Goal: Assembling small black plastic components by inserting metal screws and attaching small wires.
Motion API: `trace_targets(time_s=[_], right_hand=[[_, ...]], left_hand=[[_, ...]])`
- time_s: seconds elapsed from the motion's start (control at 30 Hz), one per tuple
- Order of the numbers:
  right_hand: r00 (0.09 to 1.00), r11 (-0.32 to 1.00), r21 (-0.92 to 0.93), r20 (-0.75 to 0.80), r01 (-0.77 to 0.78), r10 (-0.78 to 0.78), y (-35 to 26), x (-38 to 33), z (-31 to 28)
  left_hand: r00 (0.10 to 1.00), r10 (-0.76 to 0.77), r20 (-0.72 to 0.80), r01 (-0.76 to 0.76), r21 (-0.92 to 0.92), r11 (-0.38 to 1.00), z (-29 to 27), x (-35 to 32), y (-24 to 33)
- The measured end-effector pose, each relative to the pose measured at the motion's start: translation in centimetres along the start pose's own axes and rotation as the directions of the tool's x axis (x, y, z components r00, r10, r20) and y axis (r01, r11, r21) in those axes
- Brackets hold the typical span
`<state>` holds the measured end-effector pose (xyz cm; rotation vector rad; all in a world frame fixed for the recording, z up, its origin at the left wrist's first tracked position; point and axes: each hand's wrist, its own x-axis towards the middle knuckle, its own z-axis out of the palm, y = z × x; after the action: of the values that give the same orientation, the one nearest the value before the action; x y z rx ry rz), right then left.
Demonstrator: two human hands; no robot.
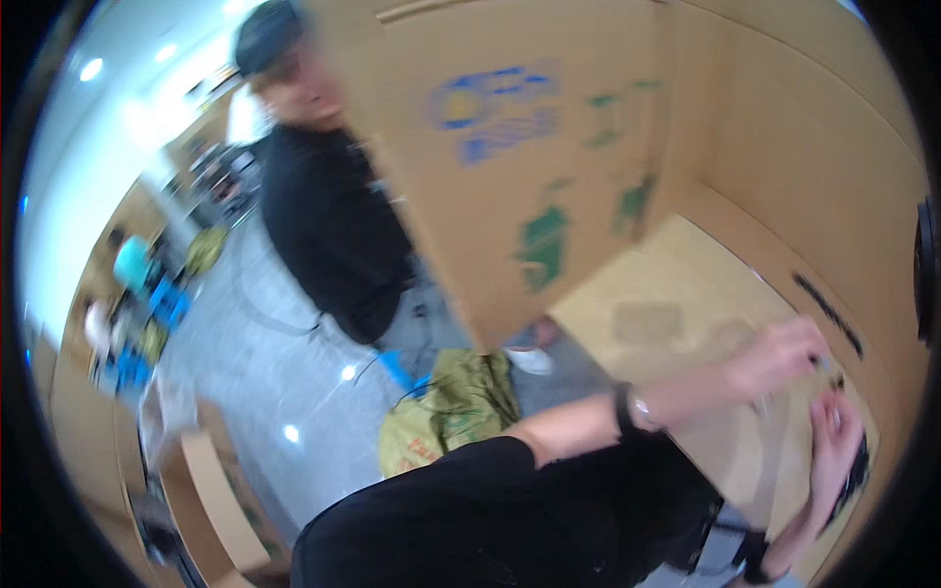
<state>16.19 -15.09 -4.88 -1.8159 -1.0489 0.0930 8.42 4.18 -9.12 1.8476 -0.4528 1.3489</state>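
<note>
Over a pale wooden tabletop, my two hands come close together at the right. My left hand, with a dark band and a watch-like piece at the wrist, reaches across from the left. Its fingers are pinched around something small and dark that I cannot make out. Just below it, my right hand has its fingers drawn together, its tips near the same small dark bits; what they hold is too blurred to name. A black object, partly hidden, lies beside my right hand near the table's edge.
A big cardboard panel with blue and green markings stands ahead, and another brown board rises at the right. A person in black is beyond the panel. Green-yellow sacks lie on the grey floor; an open carton stands lower left.
</note>
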Motion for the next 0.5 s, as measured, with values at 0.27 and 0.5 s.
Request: trace_targets(time_s=[0.27, 0.5], right_hand=[[0.991, 0.991, 0.022, 0.022, 0.134, -0.135, 8.7, 3.8, -1.8], [0.981, 0.996, 0.033, 0.173, 0.078, -0.083, 1.7, 3.0, -1.9]], left_hand=[[0.993, 0.117, -0.019, -0.117, 0.019, 0.993, 0.3, -0.4, 3.7], [0.923, 0.111, 0.369, -0.147, 0.07, 0.987, -0.5, -1.9, 0.0]])
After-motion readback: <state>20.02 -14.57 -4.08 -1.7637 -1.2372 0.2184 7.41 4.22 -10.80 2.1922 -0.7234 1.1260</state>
